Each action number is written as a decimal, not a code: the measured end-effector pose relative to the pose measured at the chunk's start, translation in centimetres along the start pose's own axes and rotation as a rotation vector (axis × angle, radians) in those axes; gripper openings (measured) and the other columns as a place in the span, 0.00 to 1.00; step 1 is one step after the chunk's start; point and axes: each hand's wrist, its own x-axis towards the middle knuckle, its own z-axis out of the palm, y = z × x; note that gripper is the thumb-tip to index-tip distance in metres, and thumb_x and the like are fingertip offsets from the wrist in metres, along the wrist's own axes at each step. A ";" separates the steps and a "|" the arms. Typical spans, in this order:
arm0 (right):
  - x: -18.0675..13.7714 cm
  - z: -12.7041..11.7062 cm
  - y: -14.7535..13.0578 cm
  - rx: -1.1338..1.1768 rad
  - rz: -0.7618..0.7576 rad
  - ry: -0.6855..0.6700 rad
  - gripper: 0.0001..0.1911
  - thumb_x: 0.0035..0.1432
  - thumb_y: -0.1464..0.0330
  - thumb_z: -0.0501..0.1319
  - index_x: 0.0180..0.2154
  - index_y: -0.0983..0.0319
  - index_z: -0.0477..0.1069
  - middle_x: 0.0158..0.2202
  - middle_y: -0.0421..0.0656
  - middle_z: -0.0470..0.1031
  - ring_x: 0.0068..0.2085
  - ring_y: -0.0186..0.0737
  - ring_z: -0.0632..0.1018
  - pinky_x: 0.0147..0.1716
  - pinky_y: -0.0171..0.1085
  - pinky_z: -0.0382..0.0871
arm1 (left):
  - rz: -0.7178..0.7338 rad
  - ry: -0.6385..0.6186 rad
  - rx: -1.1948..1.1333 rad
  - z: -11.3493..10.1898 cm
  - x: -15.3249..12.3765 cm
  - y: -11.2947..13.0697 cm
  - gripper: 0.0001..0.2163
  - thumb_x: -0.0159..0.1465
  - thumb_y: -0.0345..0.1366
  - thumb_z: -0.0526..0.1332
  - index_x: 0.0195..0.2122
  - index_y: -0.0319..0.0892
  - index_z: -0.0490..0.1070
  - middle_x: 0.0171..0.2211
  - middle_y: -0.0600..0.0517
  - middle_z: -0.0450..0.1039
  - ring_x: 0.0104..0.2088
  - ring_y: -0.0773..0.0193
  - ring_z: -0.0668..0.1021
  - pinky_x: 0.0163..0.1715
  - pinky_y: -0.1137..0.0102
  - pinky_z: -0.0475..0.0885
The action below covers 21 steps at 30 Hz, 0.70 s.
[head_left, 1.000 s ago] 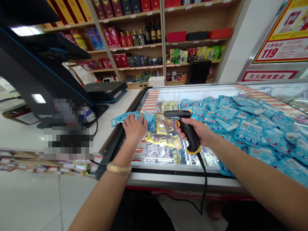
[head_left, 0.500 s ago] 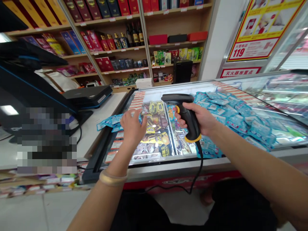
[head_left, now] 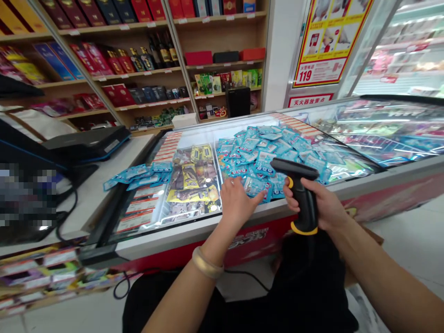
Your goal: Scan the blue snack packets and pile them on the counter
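Observation:
My right hand (head_left: pixel 324 203) is wrapped round the grip of a black and yellow barcode scanner (head_left: pixel 303 196), held above the freezer's front edge with its head toward the left. My left hand (head_left: pixel 237 201) reaches over the near edge of a large heap of blue packets (head_left: pixel 267 145). Its fingers are apart, with the thumb beside a packet at the front; whether it touches one I cannot tell. The heap lies on the glass lid of a chest freezer (head_left: pixel 138 247). A smaller group of blue packets (head_left: pixel 147 175) lies at the freezer's left end.
Yellow and brown ice cream packs (head_left: pixel 189 178) show through the glass. To the left a counter (head_left: pixel 90 203) carries a black flat device (head_left: pixel 93 141) and a dark screen stand. Shelves (head_left: pixel 125 74) with boxes and bottles line the back. The scanner's cable (head_left: pixel 248 274) hangs low in front.
The left hand has moved right, from near the small packet group to the big heap. The scanner has moved right and lower in the right hand. The view has turned right.

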 end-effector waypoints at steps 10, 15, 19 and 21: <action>-2.3 -0.8 4.6 0.067 -0.089 0.066 0.14 0.50 0.59 0.68 0.34 0.62 0.73 0.27 0.40 0.70 0.23 0.32 0.68 0.20 0.33 0.65 | -0.038 0.107 -0.109 1.0 0.3 -0.4 0.27 0.49 0.46 0.74 0.44 0.42 0.64 0.45 0.42 0.71 0.51 0.45 0.73 0.51 0.52 0.67; -2.6 -0.4 5.5 0.054 -0.124 0.066 0.15 0.50 0.59 0.68 0.35 0.62 0.72 0.27 0.39 0.70 0.23 0.32 0.69 0.21 0.32 0.65 | -0.065 0.226 -0.434 0.8 0.7 -1.7 0.32 0.47 0.33 0.73 0.52 0.44 0.61 0.44 0.47 0.72 0.44 0.53 0.78 0.46 0.58 0.71; -2.6 0.1 5.9 0.043 -0.140 0.057 0.15 0.50 0.58 0.68 0.34 0.62 0.72 0.27 0.39 0.71 0.23 0.32 0.70 0.21 0.32 0.66 | -0.124 0.220 -0.823 0.3 0.9 -3.0 0.26 0.51 0.29 0.68 0.51 0.43 0.62 0.36 0.53 0.74 0.31 0.66 0.78 0.35 0.68 0.74; -2.7 0.4 6.0 0.044 -0.139 0.053 0.16 0.49 0.58 0.68 0.34 0.63 0.72 0.27 0.39 0.71 0.23 0.31 0.70 0.20 0.32 0.66 | -0.116 0.217 -0.920 0.1 0.9 -3.5 0.17 0.52 0.30 0.66 0.42 0.41 0.67 0.33 0.53 0.74 0.32 0.67 0.78 0.37 0.69 0.74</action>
